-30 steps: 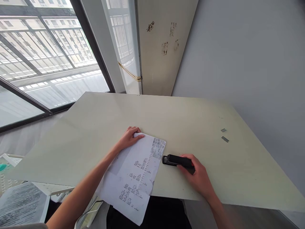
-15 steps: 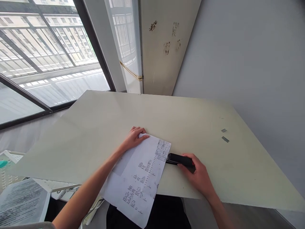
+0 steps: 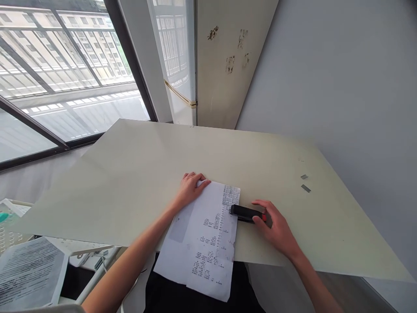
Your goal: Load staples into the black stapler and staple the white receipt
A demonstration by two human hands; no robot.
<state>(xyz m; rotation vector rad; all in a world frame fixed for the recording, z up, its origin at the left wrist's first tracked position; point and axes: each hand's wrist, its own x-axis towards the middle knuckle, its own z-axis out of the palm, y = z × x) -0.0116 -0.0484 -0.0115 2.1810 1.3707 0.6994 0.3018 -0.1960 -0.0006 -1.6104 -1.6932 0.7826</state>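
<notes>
My left hand (image 3: pixel 191 190) grips the top left corner of the printed paper (image 3: pixel 211 234), thumb on the upper face and fingers at the far edge. The paper lies partly on the table and hangs over its front edge above my lap. A black stapler (image 3: pixel 246 212) with a red patch at its rear end rests on the table, its jaw over the paper's right edge. Around the stapler's rear end, my right hand (image 3: pixel 279 231) has its fingers spread; the thumb is close to the stapler's near side, and contact is unclear.
The pale table (image 3: pixel 146 174) has two small grey strips (image 3: pixel 305 188) at its right. Below left stand a white rack (image 3: pixel 19 208) and a printed sheet (image 3: pixel 29 274). A fridge (image 3: pixel 228 95) stands behind the table, a window (image 3: pixel 65 69) at left.
The paper has turned more upright and shifted right with my left hand. The stapler's jaw now overlaps the paper's edge, and my right hand's fingers have loosened from the stapler.
</notes>
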